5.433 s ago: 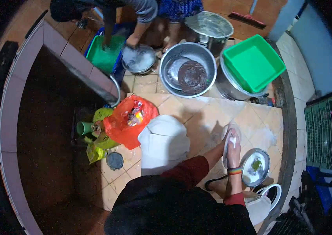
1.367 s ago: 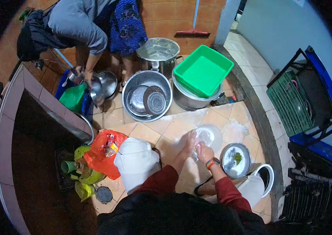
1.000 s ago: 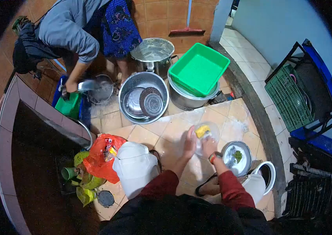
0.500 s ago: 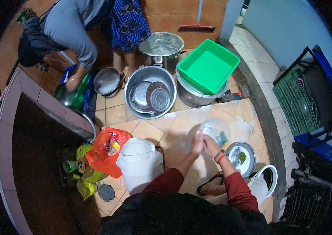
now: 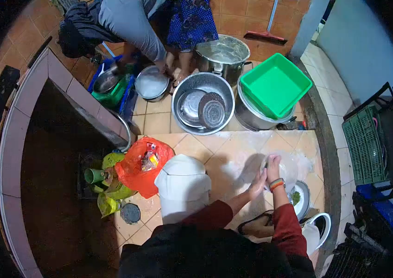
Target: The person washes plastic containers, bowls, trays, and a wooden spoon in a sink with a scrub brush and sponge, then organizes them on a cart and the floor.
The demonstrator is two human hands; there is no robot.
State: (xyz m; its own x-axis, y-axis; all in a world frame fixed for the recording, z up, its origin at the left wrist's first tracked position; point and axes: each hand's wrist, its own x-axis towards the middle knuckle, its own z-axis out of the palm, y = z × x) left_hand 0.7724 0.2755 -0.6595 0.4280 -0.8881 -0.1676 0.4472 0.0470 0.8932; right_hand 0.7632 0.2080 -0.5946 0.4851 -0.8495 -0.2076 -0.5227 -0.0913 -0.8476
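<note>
A clear, see-through round container (image 5: 287, 168) is between and beyond my hands, over the tiled floor. My left hand (image 5: 257, 184) touches its near left side, fingers pointing up and close together. My right hand (image 5: 273, 169), with a striped band on the wrist, is pressed near its front; what lies under the palm is hidden. Just right of my right wrist sits a metal bowl (image 5: 304, 199) with white suds and a green scrubber (image 5: 295, 198).
Ahead stand a large metal basin (image 5: 180, 88) holding pans, a pot (image 5: 247, 111) under a green tub (image 5: 277, 85), and another pot (image 5: 224, 48). A red bag (image 5: 129, 164) and white sack (image 5: 182, 185) lie left. A bending person (image 5: 127, 23) is at the upper left.
The view has shifted, so the pots appear further right. Both my hands have moved right and now overlap the clear container. The other person's hands have moved to the pan beside the basin.
</note>
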